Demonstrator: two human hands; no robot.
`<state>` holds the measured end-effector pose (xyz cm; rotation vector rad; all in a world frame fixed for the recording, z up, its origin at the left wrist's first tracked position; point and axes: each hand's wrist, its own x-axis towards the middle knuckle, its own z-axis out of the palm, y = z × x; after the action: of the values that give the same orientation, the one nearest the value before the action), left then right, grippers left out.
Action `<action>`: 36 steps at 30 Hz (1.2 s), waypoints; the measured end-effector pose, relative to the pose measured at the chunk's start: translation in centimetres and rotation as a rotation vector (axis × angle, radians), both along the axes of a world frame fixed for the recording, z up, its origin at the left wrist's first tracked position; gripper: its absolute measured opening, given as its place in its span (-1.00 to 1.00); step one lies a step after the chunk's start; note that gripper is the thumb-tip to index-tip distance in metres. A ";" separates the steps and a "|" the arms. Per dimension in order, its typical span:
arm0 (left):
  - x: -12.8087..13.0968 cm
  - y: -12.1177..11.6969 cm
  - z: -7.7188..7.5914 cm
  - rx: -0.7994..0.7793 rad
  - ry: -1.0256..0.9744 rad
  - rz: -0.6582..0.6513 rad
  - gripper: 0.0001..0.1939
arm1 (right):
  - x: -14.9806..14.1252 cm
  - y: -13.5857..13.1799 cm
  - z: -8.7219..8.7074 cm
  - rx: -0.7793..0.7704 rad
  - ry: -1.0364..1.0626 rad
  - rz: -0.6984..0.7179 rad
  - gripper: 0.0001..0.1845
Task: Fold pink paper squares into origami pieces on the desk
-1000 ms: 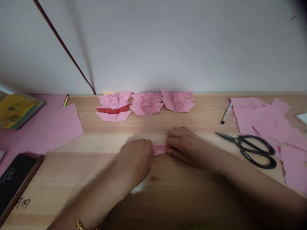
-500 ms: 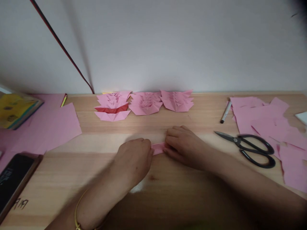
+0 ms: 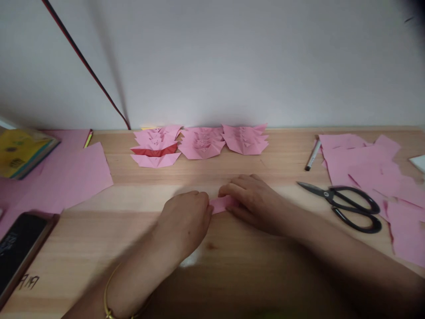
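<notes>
A narrow folded strip of pink paper (image 3: 219, 204) lies on the wooden table between my two hands. My left hand (image 3: 189, 219) is closed on the strip's left end, its fingertips curled out of sight. At the right end, my right hand (image 3: 252, 201) has the paper between its thumb and bent fingers, with the index finger arched over the top. The strip's ends are partly hidden by the fingers.
Folded pink paper shapes (image 3: 201, 144), one red, stand in rows by the wall. Right of my hands lie black scissors (image 3: 338, 201), a marker (image 3: 312, 154) and pink paper pieces (image 3: 361, 164). Pink sheets (image 3: 79, 181), a yellow packet (image 3: 23, 153) and a dark case (image 3: 25, 243) are leftward.
The index finger of my right hand has lifted and reached left over the strip, baring more paper beneath it. My left hand has stayed in place.
</notes>
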<state>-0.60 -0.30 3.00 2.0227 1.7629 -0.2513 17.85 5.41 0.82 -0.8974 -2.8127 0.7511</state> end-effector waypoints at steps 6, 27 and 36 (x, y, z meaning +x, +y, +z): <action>0.1 0.1 0.0 -0.002 0.018 0.005 -0.69 | 0.2 0.0 -0.2 0.036 -0.014 0.049 -0.78; -1.9 0.6 -0.4 0.097 -0.259 -0.398 -0.59 | 0.5 0.3 -0.8 0.030 0.079 0.052 -0.81; -2.1 0.1 -0.1 0.095 -0.200 -0.409 -0.55 | 0.7 0.4 -0.7 0.016 0.102 0.091 -0.81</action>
<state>-2.71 -0.24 2.87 2.3733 1.2538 -0.0850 18.57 5.82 0.12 -0.7118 -2.7810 0.7613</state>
